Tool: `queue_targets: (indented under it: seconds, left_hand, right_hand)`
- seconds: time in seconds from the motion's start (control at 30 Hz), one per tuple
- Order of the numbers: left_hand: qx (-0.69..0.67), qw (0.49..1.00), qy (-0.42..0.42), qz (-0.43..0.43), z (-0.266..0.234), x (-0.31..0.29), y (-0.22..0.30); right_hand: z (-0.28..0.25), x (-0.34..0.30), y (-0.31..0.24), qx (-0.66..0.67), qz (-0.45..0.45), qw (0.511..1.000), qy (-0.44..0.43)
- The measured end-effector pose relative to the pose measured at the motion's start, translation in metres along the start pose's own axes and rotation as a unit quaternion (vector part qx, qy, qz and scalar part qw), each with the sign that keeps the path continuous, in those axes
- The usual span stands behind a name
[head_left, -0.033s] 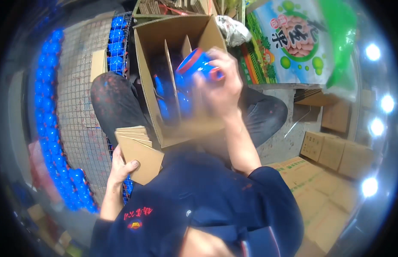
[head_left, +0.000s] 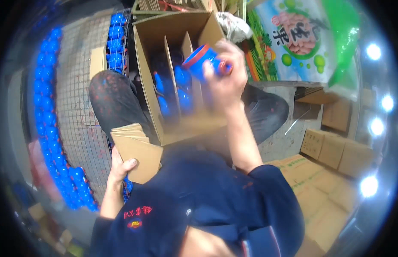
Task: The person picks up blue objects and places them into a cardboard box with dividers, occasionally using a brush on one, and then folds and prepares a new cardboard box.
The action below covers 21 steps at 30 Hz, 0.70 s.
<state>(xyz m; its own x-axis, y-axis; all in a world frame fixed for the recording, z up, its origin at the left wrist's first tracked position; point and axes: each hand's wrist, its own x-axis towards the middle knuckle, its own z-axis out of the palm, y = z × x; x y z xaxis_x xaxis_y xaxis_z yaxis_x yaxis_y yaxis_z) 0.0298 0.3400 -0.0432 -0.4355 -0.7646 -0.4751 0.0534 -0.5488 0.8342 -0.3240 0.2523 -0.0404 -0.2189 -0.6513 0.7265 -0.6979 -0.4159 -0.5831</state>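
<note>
My right hand (head_left: 230, 79) is closed around a blue hollow piece with a red rim (head_left: 200, 60), held over the right part of an open cardboard box (head_left: 143, 55). A red-edged round end of the piece shows beside my fingers. Upright cardboard dividers (head_left: 170, 70) split the box, and several shiny blue pieces (head_left: 182, 79) lie between them. At the lower left, my left hand (head_left: 120, 167) grips a fanned stack of brown cardboard sheets (head_left: 139, 156), thumb on top. Motion blurs the right hand a little, and the box's near right inside is partly hidden.
To the left stands a wire mesh rack (head_left: 81, 81) with rows of blue pieces (head_left: 47, 103) along its side. A printed sack (head_left: 293, 43) lies at the upper right, with green plastic (head_left: 344, 47) beside it. Cardboard cartons (head_left: 325, 150) line the right.
My right hand has shifted slightly right with the blue piece, showing more of the blue pieces in the box. My left hand keeps its hold on the sheets.
</note>
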Motion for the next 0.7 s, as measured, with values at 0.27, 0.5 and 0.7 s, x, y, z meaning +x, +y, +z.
queue_targets:
  seconds: [0.27, 0.5, 0.7]
  left_hand:
    - [-0.488, 0.860, -0.081, -0.125, 0.027, 0.007, -0.018]
    - [-0.364, 0.925, 0.056, 0.096, -0.018, 0.036, 0.062]
    - [-0.321, 0.939, 0.011, 0.123, -0.004, 0.121, 0.134]
  right_hand:
    - [0.082, -0.025, 0.152, -0.252, 0.211, 0.928, -0.179]
    - [0.126, -0.153, 0.255, -0.299, 0.347, 0.788, -0.411]
    - [0.132, -0.138, 0.276, -0.283, 0.366, 0.733, -0.499]
